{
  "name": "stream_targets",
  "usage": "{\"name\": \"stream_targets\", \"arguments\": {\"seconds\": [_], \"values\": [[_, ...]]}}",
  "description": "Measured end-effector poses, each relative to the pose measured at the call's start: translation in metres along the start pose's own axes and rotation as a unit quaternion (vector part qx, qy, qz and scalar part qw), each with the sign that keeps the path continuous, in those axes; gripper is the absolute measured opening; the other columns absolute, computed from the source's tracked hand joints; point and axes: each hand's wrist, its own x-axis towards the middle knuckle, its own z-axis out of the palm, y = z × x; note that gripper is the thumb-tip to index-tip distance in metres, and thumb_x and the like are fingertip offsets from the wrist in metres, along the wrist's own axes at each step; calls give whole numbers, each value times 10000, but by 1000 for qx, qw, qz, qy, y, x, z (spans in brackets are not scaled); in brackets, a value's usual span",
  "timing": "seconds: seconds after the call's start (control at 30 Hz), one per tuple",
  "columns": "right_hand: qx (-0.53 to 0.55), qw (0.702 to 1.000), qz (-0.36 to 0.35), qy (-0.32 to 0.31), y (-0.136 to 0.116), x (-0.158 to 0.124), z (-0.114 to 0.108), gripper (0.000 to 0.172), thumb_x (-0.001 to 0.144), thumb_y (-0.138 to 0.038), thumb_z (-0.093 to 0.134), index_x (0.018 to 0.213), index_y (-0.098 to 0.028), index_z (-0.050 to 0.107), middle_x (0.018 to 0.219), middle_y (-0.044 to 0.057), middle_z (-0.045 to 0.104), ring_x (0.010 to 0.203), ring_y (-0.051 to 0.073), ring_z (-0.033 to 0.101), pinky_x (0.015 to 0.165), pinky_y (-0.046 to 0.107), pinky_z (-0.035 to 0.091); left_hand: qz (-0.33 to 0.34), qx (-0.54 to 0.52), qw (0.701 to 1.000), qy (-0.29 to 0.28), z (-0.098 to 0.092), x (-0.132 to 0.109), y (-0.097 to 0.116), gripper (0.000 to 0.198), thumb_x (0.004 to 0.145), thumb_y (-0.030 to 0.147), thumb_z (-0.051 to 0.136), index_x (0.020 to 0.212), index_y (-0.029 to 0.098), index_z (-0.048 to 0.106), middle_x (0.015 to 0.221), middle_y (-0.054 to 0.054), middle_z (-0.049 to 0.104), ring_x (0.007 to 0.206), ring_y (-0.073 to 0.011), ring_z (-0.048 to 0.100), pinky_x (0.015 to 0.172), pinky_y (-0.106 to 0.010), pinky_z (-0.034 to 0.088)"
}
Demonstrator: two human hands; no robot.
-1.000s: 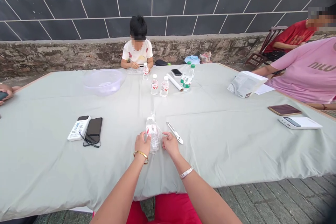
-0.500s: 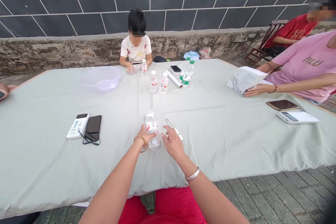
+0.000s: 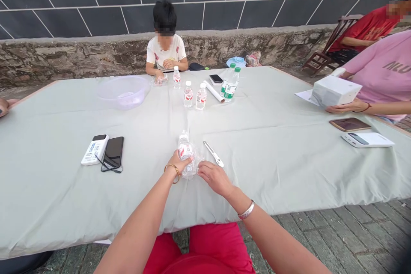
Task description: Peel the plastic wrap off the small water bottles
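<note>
My left hand (image 3: pixel 178 163) is wrapped round a small clear bottle (image 3: pixel 185 150) with a red and white label, which leans slightly on the cloth-covered table. Clear plastic film (image 3: pixel 198 154) surrounds the bottle's right side and base. On the right of the bottle, my right hand (image 3: pixel 214 174) has its fingers pinched together at the edge of that film. A white utility knife (image 3: pixel 213 154) lies just beyond my right hand, its slider side up.
Three small bottles, one of them here (image 3: pixel 188 94), two green-capped bottles (image 3: pixel 231 85), a paper roll (image 3: pixel 214 93) and a basin (image 3: pixel 123 92) stand or lie farther back. Left are a power bank (image 3: pixel 95 150) and phone (image 3: pixel 114 153). A person at right holds a white box (image 3: pixel 336 90).
My right hand has closed its fingers at the film, which now stretches out to the right of the bottle. The person at right has moved the box rightward. The view has tilted slightly down.
</note>
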Motion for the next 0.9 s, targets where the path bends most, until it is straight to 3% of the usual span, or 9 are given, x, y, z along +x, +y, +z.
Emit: {"name": "stream_targets", "arguments": {"seconds": [0.1,0.17,0.33,0.47,0.57,0.67,0.73,0.8,0.9], "values": [[-6,1000,-19,-7,1,-2,2,268,863,-237,544,1127,-268,584,1286,80,522,1032,192,594,836,340,501,1,4,1000,3,0,-1,2,797,681,549,665,1327,195,362,1229,-139,587,854,-208,652,573,-249,490],[-8,999,-28,-21,1,0,6,314,858,-215,543,1160,-293,575,1337,72,488,1015,185,605,836,338,504,-1,11,1000,3,1,-1,3,773,684,545,660,1315,197,380,1223,-137,588,860,-215,651,567,-251,487],[33,999,-9,-30,7,3,5,255,899,-173,418,897,-243,662,1158,55,619,1002,170,609,853,318,481,-3,19,1000,-3,-5,0,1,777,723,538,613,1362,203,325,1207,-131,599,877,-224,648,583,-276,494],[63,992,22,-111,20,-9,-6,225,877,-185,444,822,-228,658,886,32,675,861,167,625,808,292,467,16,93,995,22,-20,-5,3,787,729,458,627,1397,197,302,1272,-141,561,1096,-270,571,801,-318,470],[38,987,77,-137,27,-16,-12,226,851,-151,445,813,-217,657,852,34,664,823,173,614,790,286,449,29,193,980,44,-26,-15,13,713,757,410,590,1399,239,333,1295,-134,538,1119,-298,559,866,-358,440],[-6,980,95,-172,19,-16,-22,205,779,-142,528,908,-217,669,931,57,650,837,196,612,759,286,441,74,241,966,55,-21,-24,24,587,795,286,522,1366,339,395,1403,-78,431,1118,-275,560,865,-355,452],[-35,973,118,-193,6,-13,-33,338,712,-184,622,1048,-217,649,940,77,646,826,223,614,729,299,444,112,251,960,49,-14,-27,26,476,806,237,488,1267,351,519,1481,-25,326,1185,-269,505,888,-356,453],[-34,975,149,-159,-12,-3,-42,445,710,-243,645,1152,-217,604,943,84,646,807,226,615,727,312,448,124,246,960,47,-6,-27,23,381,816,271,484,1176,319,598,1517,-4,256,1230,-284,454,914,-386,449],[50,983,174,11,-36,25,-41,367,829,-266,493,1190,-235,556,1071,73,620,839,180,610,770,304,457,131,225,963,73,4,-26,15,379,803,353,525,1172,306,595,1532,-3,219,1263,-296,403,928,-420,447]]}}
